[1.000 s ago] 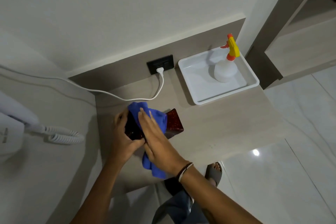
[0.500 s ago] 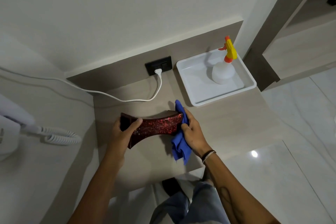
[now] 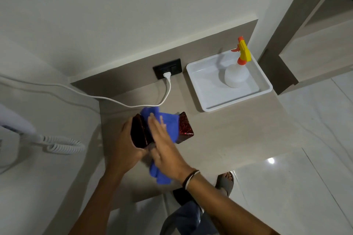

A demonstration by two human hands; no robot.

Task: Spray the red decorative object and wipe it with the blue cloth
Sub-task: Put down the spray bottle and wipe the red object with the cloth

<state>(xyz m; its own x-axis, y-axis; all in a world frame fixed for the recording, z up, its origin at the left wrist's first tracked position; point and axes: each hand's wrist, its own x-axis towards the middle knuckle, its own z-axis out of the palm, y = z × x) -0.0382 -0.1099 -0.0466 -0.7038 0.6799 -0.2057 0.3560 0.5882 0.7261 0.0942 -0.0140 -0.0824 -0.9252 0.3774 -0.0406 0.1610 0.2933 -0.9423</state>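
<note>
The red decorative object (image 3: 185,127), dark glittery red, lies across the beige counter (image 3: 229,131). My left hand (image 3: 126,147) grips its left end. My right hand (image 3: 164,147) lies flat with fingers extended, pressing the blue cloth (image 3: 168,122) onto the object's middle. The cloth covers most of the object and hangs down below my right wrist. Only the object's two ends show. The white spray bottle (image 3: 236,74) with a yellow and orange trigger head stands in the white tray (image 3: 210,101) at the back right, apart from both hands.
A black wall socket (image 3: 168,67) holds a white plug, and its cable (image 3: 114,100) runs left along the counter's back. A white wall hairdryer with coiled cord (image 3: 63,145) hangs at the left. My sandalled foot (image 3: 225,180) shows on the tiled floor.
My right hand has slid the blue cloth from the object's right end back leftward over its middle. My left hand stays on the left end.
</note>
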